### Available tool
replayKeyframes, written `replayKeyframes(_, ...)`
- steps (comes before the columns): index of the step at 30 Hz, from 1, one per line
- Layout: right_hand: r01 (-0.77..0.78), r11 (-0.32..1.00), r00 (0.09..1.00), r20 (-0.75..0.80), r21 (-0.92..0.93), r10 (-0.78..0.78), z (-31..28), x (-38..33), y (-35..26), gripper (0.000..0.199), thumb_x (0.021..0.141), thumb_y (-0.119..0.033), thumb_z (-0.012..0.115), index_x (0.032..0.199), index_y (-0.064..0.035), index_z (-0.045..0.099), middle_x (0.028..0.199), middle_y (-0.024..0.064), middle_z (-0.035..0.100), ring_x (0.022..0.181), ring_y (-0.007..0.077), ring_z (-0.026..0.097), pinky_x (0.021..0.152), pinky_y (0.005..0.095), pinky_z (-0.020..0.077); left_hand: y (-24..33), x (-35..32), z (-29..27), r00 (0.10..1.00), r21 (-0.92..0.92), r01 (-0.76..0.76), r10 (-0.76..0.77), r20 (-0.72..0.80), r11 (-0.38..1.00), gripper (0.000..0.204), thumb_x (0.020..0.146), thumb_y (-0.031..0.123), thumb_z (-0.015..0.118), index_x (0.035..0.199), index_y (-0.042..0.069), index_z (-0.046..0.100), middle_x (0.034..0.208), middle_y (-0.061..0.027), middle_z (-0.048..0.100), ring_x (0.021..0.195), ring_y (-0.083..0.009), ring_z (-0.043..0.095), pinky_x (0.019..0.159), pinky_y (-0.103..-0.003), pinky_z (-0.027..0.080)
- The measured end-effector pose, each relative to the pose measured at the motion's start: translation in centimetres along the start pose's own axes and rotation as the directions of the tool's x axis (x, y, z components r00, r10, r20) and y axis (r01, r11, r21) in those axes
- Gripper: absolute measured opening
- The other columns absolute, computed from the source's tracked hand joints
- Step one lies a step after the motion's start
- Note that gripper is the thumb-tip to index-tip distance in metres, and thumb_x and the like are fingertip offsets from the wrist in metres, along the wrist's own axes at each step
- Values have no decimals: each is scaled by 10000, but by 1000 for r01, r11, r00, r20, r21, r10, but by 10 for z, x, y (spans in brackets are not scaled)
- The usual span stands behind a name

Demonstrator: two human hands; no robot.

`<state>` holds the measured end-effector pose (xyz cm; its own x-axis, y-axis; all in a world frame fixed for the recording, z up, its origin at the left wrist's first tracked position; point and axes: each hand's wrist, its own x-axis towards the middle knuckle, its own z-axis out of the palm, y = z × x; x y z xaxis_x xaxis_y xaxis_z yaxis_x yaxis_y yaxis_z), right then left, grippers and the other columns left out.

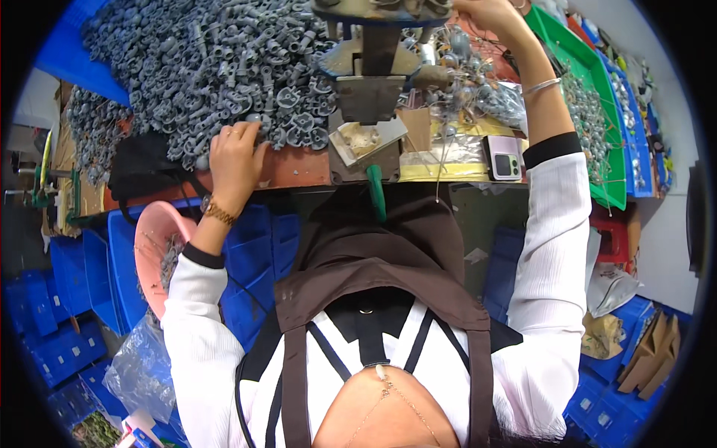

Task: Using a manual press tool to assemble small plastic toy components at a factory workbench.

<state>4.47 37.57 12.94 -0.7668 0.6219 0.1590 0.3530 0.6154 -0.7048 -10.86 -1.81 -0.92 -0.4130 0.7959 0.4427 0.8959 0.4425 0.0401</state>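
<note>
My left hand [235,153] rests at the near edge of a large heap of small grey plastic parts [202,60], its fingers curled on one grey part [254,119]. Far across the bench, my right hand [489,13] is raised at the top of the view, fingers pinched among thin metal wires and small grey pieces [463,67]; what it holds is hard to tell. Between the hands stands a dark metal press tool [370,71] with a green handle [376,193] below it.
A phone [506,158] lies on the bench next to my right forearm. A green tray [597,112] with small parts runs along the right. A pink bowl [153,246] and several blue crates [67,328] sit low on the left. Clear plastic bags [138,369] lie by them.
</note>
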Motion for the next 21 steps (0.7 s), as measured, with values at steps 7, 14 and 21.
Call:
replayKeyframes(7, 370, 819, 877, -455, 438, -153, -45, 12, -8, 123, 894, -115, 597, 868, -12, 659, 654, -18, 584, 490, 47, 469, 431, 197, 338, 9, 17, 15, 994, -43, -38, 33, -109, 998, 253, 763, 120, 689, 1001, 46, 648, 928, -90, 600, 859, -262, 554, 765, -369, 435)
replayKeyframes(14, -132, 916, 988, -30, 380, 154, -39, -113, -71, 367, 907, -93, 582, 1231, 53, 493, 798, 19, 624, 670, 33, 550, 580, 151, 416, 57, 13, 19, 994, -493, -39, -17, -108, 869, 303, 805, 24, 645, 1107, 22, 627, 949, -136, 590, 932, -314, 582, 795, -401, 480)
replayKeyframes(21, -426, 246, 905, 413, 871, 105, 8, -165, 9, 189, 958, -162, 517, 1052, 1, 533, 655, 13, 561, 435, 10, 412, 347, 125, 276, 72, 35, 45, 975, -528, -41, -82, -208, 849, 223, 818, 54, 654, 1039, 26, 665, 926, -149, 599, 1041, -332, 578, 867, -398, 466)
